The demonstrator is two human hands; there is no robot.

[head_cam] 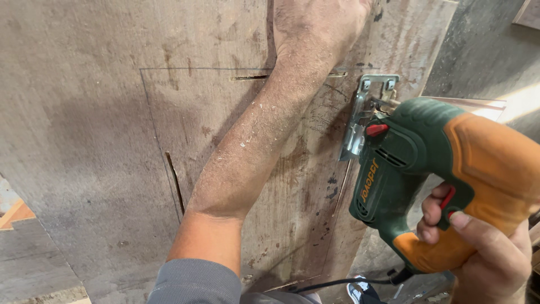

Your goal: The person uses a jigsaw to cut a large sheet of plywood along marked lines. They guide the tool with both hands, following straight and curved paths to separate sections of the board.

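My right hand (pixel 484 247) grips the handle of a green and orange jigsaw (pixel 439 169), a finger on its red trigger. The saw's metal base plate (pixel 365 110) rests against a worn brown plywood sheet (pixel 95 141) near the right side of a pencilled rectangle. My left hand (pixel 318 25) presses flat on the sheet above the rectangle's top line, forearm dusted with sawdust. Short slots are cut at the top line (pixel 250 77) and the left line (pixel 175 186).
The saw's black cord (pixel 337 283) runs down under my arm. Grey concrete floor (pixel 34 264) shows at the lower left, and an orange wooden piece (pixel 14 215) lies at the left edge. A shoe (pixel 360 293) is below the sheet.
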